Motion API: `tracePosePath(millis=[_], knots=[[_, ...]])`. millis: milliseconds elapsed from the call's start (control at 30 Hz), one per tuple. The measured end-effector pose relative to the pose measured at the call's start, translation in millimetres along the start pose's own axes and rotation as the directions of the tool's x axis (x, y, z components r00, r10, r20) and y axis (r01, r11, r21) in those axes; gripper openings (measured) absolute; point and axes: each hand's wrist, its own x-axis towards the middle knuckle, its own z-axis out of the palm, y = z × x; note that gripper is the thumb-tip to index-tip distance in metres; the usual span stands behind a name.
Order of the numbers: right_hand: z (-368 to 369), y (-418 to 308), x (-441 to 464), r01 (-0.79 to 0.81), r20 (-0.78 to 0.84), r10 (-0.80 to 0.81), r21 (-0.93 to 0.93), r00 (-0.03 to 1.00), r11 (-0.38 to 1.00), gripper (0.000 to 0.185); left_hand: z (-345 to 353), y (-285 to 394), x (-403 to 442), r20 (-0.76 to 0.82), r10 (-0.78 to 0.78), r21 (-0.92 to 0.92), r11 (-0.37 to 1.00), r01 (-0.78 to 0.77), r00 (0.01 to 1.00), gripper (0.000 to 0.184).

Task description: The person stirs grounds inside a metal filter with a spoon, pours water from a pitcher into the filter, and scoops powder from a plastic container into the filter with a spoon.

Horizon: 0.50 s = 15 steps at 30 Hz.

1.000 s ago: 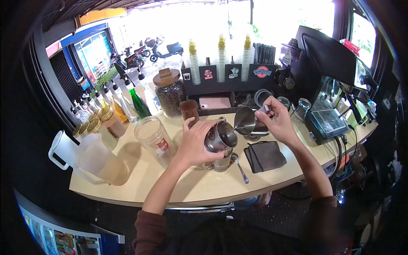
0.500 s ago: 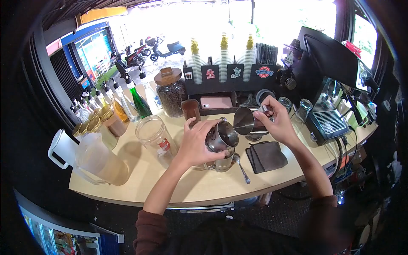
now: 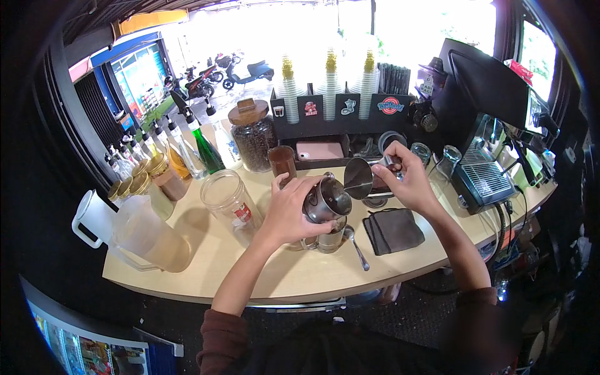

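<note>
My left hand (image 3: 289, 209) is wrapped round a metal pitcher (image 3: 320, 203), tilted so its dark mouth faces right. By its handle, my right hand (image 3: 403, 178) grips a second metal milk pitcher (image 3: 359, 177), tipped left with its spout close to the first one's rim. A pale streak of liquid shows at that spout. Partly hidden below my left hand stands a glass mug (image 3: 329, 242). A spoon (image 3: 357, 251) lies to its right, beside a folded dark cloth (image 3: 395, 231). Behind my left hand is a glass of brown liquid (image 3: 281, 161).
Left on the counter (image 3: 219, 275) stand an open jar (image 3: 228, 209), a plastic pitcher (image 3: 153, 240) and several pump bottles (image 3: 203, 147). A coffee bean jar (image 3: 253, 140) and cup holder (image 3: 334, 115) line the back. An espresso machine (image 3: 490, 169) is at right.
Both hands and pitchers hold nearly the same pose. The whole view has shifted by a few pixels.
</note>
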Motion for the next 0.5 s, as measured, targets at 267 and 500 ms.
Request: tracePosePath(millis=[267,500], knots=[[0,1,3,0.120,-0.015,-0.122,-0.094,0.992,0.988,0.024,0,0,0,-0.009,0.003,0.003,1.000,-0.003,1.000,0.081],[4,-13,8,0.109,-0.012,-0.110,-0.106,0.994,0.988,0.025,3,2,-3,-0.003,-0.037,-0.045,0.998,0.036,0.999,0.082]])
